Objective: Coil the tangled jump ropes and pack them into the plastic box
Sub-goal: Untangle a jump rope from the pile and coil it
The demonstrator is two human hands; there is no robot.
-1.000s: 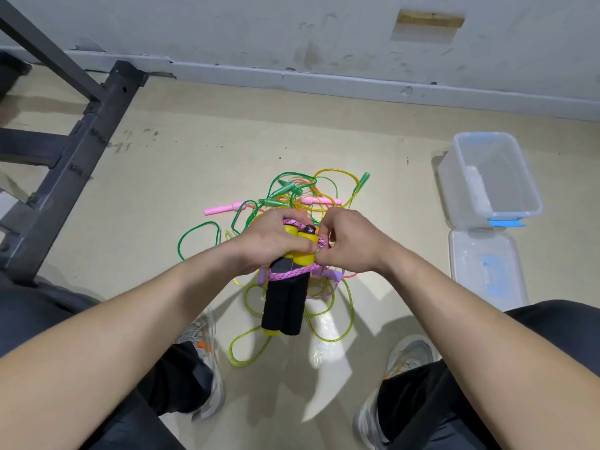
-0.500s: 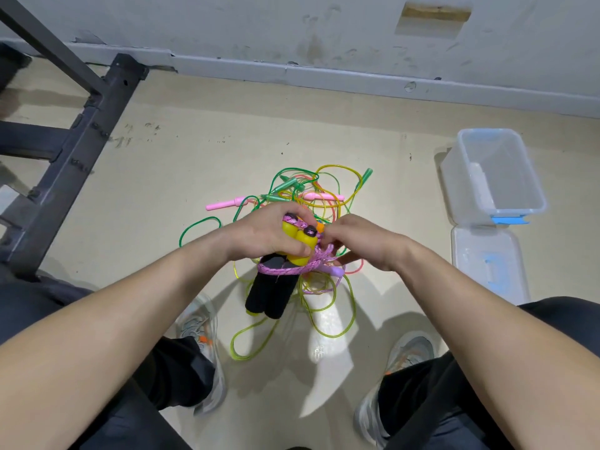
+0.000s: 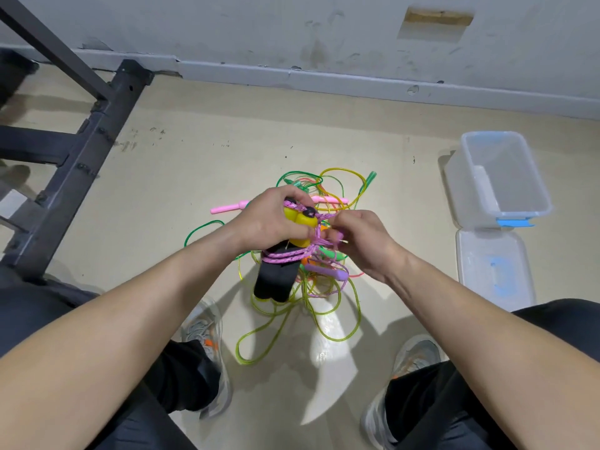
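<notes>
My left hand (image 3: 269, 219) grips a pair of black foam handles with yellow tops (image 3: 276, 279), held together above the floor. A pink braided rope (image 3: 289, 254) is wound around these handles. My right hand (image 3: 360, 241) pinches that pink rope just right of the yellow tops. Beneath both hands lies a tangle of green, yellow and pink jump ropes (image 3: 324, 303), with a pink handle (image 3: 227, 207) poking out to the left. The clear plastic box (image 3: 500, 180) stands open at the right, nothing inside it.
The box's clear lid (image 3: 493, 267) with a blue latch lies flat on the floor in front of the box. A dark metal frame (image 3: 81, 157) occupies the left side. My shoes (image 3: 207, 332) and knees flank the rope pile. A wall with a grey skirting runs along the back.
My right hand has shifted a little right and lower, drawing the pink rope around the handles. The black handles have tilted, their lower ends swinging to the left.
</notes>
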